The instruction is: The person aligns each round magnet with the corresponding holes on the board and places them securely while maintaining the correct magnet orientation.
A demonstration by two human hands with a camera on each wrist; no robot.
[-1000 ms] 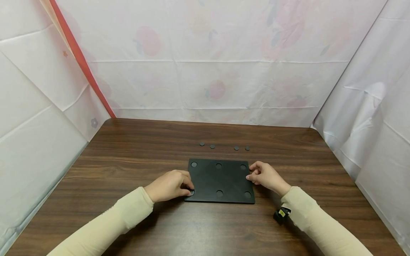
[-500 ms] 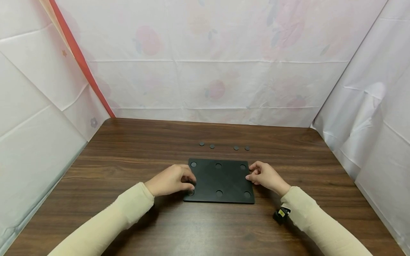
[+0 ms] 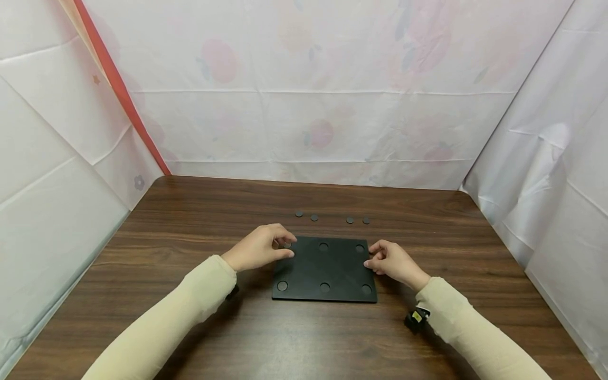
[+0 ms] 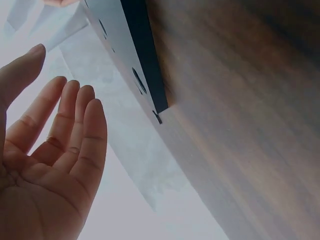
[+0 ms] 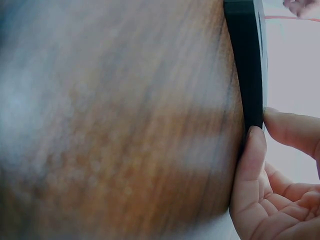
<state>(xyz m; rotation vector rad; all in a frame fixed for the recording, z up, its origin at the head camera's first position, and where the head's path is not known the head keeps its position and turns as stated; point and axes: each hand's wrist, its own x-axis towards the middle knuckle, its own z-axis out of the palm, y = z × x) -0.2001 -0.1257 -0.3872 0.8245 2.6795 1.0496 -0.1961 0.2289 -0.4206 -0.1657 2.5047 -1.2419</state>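
A flat black board [image 3: 309, 269] with round recesses lies on the wooden table. At its right edge, my right hand [image 3: 398, 265] holds on: in the right wrist view the thumb rests on the top face and a finger [image 5: 251, 150] lies against the side. My left hand [image 3: 258, 248] hovers over the back left corner, fingers spread from the thumb and nothing between them; the left wrist view shows its bare palm. A dark disc [image 3: 282, 286] sits in the front left recess. The back left recess is mostly hidden by my left hand.
Behind the board, several small dark discs lie in a loose row, among them a left disc [image 3: 298, 214] and a right disc [image 3: 366, 220]. The brown table [image 3: 190, 211] meets white curtains [image 3: 266, 126] at the back and sides.
My left hand has left the disc in the front left recess, lifting and moving back along the board's left side. The right hand has stayed at the right edge.
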